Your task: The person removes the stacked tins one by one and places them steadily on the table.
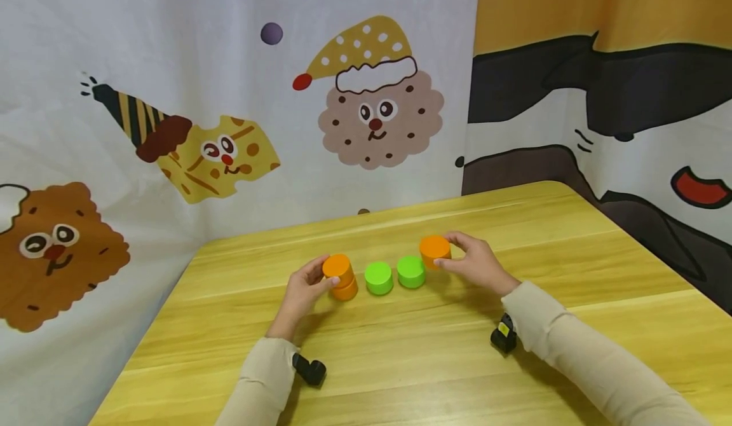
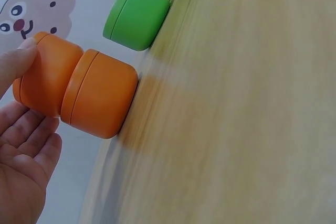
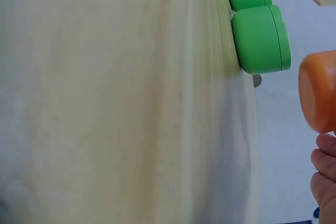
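My left hand [image 1: 304, 291] grips an orange round container [image 1: 338, 269] between thumb and fingers. That container sits on top of a second orange container [image 2: 102, 95], which stands on the table. To the right are two green round containers, the nearer one [image 1: 379, 278] and its neighbour [image 1: 411, 272], side by side on the table. My right hand [image 1: 477, 262] pinches another orange container [image 1: 435, 251] with thumb and fingers. In the right wrist view this orange container [image 3: 320, 92] hangs above the table, close to a green container [image 3: 261, 40].
The wooden table [image 1: 400, 356] reaches back to a white curtain [image 1: 240, 82] printed with cartoon biscuits and cheese. A small black device [image 1: 309, 370] is on the left wrist, and another black device [image 1: 504, 335] on the right.
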`<state>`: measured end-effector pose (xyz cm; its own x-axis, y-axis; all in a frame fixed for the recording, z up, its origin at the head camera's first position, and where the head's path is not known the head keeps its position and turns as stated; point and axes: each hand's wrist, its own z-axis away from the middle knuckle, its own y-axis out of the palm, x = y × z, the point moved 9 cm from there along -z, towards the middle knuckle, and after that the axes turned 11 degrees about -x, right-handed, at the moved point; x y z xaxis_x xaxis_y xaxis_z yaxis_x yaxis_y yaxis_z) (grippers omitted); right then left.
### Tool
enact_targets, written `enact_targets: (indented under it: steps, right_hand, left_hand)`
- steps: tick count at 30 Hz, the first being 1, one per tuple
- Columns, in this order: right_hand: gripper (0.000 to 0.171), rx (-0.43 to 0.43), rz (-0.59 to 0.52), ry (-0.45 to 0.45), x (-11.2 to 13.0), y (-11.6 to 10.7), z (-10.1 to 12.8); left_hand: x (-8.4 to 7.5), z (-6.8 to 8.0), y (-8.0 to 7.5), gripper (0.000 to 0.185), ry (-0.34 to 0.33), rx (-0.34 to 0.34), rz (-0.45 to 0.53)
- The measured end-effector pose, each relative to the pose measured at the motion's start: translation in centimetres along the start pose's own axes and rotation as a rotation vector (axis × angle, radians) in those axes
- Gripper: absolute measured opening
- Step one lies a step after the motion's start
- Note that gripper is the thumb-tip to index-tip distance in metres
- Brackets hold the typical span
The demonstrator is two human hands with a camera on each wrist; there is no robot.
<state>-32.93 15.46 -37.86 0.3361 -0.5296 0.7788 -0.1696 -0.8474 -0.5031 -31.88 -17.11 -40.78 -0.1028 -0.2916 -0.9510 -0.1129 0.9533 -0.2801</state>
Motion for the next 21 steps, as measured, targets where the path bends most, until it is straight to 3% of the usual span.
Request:
enact_targets:
  steps: [12,21]
  right_hand:
    - [0.051,0.077,0.010,0.088,-3.0,0.4,0.5]
    - [0.054,0.107,-0.006,0.138,-3.9,0.8,0.4]
  left_hand:
    - [0.2,0.0,-0.1,0.057,-0.002,-0.015,0.004]
    - [-0.2,0.1,-0.2,0.056,0.007,-0.021,0.010]
